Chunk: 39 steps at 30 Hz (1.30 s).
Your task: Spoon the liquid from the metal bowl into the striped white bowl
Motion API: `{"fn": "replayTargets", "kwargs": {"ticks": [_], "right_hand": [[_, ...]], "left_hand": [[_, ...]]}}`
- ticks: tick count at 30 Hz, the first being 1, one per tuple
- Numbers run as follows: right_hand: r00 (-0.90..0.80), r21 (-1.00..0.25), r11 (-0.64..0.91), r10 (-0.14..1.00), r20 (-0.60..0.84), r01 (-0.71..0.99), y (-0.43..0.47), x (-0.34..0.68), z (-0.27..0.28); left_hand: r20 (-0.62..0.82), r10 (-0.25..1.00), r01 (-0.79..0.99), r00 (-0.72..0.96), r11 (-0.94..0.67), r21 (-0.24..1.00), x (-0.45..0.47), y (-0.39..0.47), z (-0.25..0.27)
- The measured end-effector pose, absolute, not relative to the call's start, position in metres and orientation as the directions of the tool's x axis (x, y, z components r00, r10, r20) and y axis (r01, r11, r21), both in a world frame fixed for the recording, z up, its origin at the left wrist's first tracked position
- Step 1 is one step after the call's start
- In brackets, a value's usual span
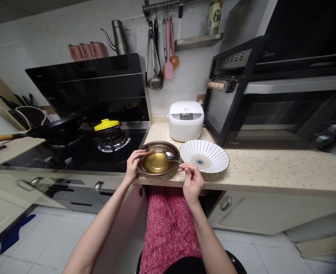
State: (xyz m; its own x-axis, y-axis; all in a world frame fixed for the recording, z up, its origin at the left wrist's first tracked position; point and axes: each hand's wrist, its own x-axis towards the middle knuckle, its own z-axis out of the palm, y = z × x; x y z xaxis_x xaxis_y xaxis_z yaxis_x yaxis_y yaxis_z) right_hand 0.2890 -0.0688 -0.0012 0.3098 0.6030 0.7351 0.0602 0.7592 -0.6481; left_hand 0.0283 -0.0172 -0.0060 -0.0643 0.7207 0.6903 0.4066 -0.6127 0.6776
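The left grip [133,163] rests at the left rim of the metal bowl [158,144], fingers laid over the edge. Whether the thumb and fingers pinch the rim cannot be determined from this view. The right grip [193,182] is pressed together, pinching the handle of the spoon [170,156].

The spoon extends from the right grip toward the left and slightly away from the person. Its head is positioned over the right part of the bowl; contact with the liquid cannot be confirmed. The bowl sits on the counter [271,167], between the two grips and slightly beyond the right one. It contains a clear yellow liquid [157,161].

The striped plate [210,152] lies just beside the bowl, beyond and to the right of the right grip, which partly overlaps its near left edge in view. Any contact between this grip and the plate is unclear.

The white rice cooker [185,131] stands directly beyond the right grip, behind the bowl and plate. The black oven [271,125] is well to the right of the same grip. Beyond and to the left of the left grip, a pot with a yellow lid [107,124] occupies the stove burner.
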Motion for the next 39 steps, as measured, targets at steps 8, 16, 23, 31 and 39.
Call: {"fn": "replayTargets", "kwargs": {"ticks": [8, 16, 23, 31, 39], "right_hand": [[0.407, -0.632, 0.772, 0.558, 0.723, 0.063, -0.071, 0.301, 0.008], [0.485, -0.638, 0.759, 0.514, 0.708, 0.127, -0.07, 0.316, 0.013], [0.478, -0.626, 0.757, 0.486, 0.732, 0.188, -0.066, 0.324, 0.006], [0.295, -0.449, 0.781, 0.348, 0.89, 0.435, -0.062, 0.329, 0.002], [0.096, -0.23, 0.826, 0.211, 0.973, 0.514, -0.058, 0.33, 0.004]], "left_hand": [[0.688, 0.724, 0.419, -0.06, -0.607, 0.675, 0.028, -0.017, -0.006], [0.68, 0.73, 0.414, -0.069, -0.599, 0.686, 0.027, -0.018, -0.006], [0.68, 0.73, 0.413, -0.07, -0.599, 0.686, 0.029, -0.019, -0.005], [0.681, 0.73, 0.432, -0.054, -0.598, 0.675, 0.027, -0.019, -0.005], [0.686, 0.725, 0.427, -0.059, -0.603, 0.674, 0.027, -0.018, -0.006]]}}
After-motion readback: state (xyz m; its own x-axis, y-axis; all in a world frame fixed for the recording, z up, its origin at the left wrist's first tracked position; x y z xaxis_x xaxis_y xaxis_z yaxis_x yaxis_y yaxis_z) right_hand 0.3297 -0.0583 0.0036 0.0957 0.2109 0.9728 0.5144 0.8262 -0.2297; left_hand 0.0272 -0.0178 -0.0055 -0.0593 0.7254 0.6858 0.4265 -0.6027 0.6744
